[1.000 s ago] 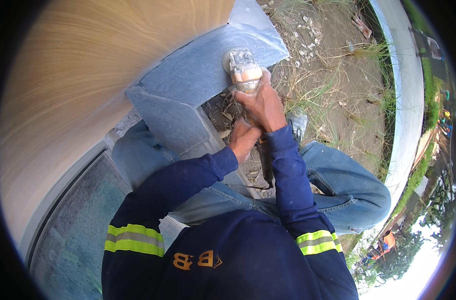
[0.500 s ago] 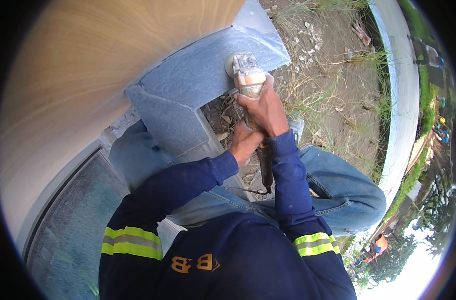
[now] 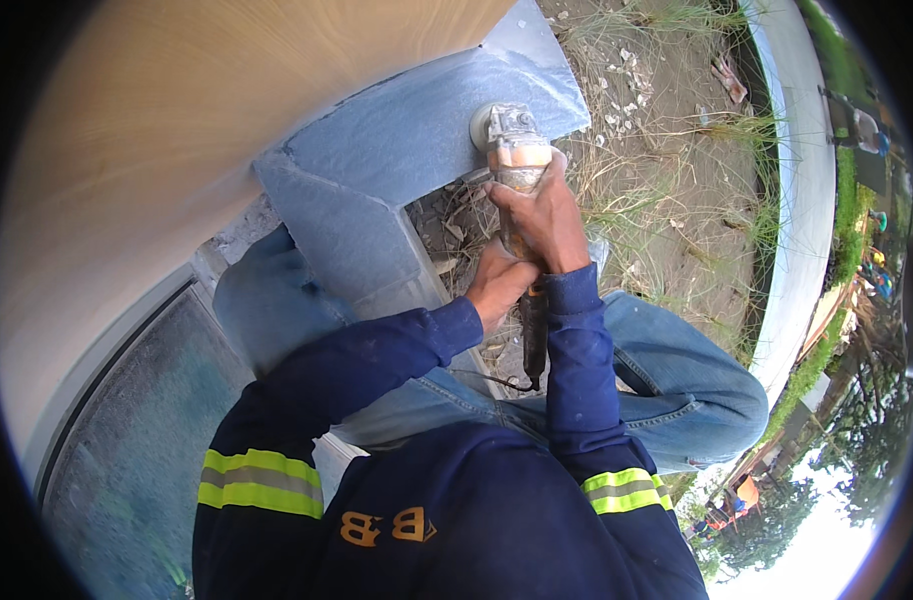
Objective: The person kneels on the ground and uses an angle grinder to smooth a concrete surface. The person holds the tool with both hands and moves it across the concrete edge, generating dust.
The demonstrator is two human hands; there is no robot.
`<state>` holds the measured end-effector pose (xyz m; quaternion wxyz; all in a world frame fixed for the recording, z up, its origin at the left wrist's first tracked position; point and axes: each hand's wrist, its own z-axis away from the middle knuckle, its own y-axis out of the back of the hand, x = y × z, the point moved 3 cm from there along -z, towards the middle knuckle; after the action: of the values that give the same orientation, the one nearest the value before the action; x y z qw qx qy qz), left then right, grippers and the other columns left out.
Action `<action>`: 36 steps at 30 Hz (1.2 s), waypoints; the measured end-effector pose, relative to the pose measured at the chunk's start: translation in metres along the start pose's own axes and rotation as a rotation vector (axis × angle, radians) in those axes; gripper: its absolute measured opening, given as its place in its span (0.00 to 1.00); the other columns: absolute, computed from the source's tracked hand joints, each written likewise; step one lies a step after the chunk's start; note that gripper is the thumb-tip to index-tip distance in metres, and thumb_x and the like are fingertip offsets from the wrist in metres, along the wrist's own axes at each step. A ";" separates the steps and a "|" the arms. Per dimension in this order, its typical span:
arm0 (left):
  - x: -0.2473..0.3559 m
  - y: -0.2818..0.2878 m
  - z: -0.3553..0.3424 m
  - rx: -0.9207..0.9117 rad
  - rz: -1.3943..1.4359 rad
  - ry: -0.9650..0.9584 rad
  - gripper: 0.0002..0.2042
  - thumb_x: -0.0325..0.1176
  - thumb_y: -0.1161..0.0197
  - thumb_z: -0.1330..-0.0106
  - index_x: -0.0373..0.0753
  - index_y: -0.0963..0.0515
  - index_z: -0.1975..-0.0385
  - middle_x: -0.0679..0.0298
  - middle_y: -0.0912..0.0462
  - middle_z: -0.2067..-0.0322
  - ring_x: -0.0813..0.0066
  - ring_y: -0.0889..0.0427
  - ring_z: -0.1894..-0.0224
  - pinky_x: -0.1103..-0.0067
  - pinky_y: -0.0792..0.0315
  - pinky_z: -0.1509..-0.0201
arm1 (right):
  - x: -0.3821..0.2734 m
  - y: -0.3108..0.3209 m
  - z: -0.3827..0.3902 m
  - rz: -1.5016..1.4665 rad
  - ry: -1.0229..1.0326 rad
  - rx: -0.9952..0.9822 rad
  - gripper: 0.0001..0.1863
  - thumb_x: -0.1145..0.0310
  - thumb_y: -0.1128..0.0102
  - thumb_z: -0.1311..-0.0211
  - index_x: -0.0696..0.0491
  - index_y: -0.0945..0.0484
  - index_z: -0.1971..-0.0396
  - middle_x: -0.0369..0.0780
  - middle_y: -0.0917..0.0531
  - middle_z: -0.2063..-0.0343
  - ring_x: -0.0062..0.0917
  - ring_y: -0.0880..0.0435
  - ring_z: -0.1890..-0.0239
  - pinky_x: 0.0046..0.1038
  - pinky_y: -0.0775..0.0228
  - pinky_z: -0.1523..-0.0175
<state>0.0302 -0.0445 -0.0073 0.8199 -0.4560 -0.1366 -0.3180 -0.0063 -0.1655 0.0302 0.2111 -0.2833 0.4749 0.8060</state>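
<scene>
An angle grinder (image 3: 518, 160) with an orange and grey body is pressed disc-first against a blue-grey stone slab (image 3: 407, 150). My right hand (image 3: 549, 215) wraps the grinder's body just behind the head. My left hand (image 3: 497, 285) grips the rear handle lower down, where a black cord runs back toward my lap. Both sleeves are dark blue with yellow reflective bands. The disc itself is mostly hidden behind the grinder's head.
A second blue-grey slab face (image 3: 337, 240) drops down to the left of my knees. A pale tan wall (image 3: 177, 120) rises behind the stone. Stony ground with dry grass (image 3: 667, 150) lies to the right, bounded by a white curb (image 3: 797, 200). My jeans-clad knee (image 3: 697, 380) juts right.
The grinder and both hands have shifted slightly along the slab's face, keeping the same grip. The view has tilted a little.
</scene>
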 end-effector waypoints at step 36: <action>0.000 0.012 0.000 0.069 -0.007 0.014 0.21 0.28 0.37 0.33 0.34 0.28 0.40 0.61 0.18 0.48 0.73 0.21 0.43 0.74 0.28 0.39 | -0.006 -0.013 0.000 0.067 -0.013 -0.089 0.43 0.53 0.25 0.47 0.64 0.37 0.40 0.60 0.15 0.58 0.56 0.13 0.55 0.43 0.21 0.49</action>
<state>0.0381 -0.0404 -0.0151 0.8350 -0.4247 -0.1431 -0.3191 0.0058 -0.1605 0.0259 0.1744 -0.2710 0.4463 0.8348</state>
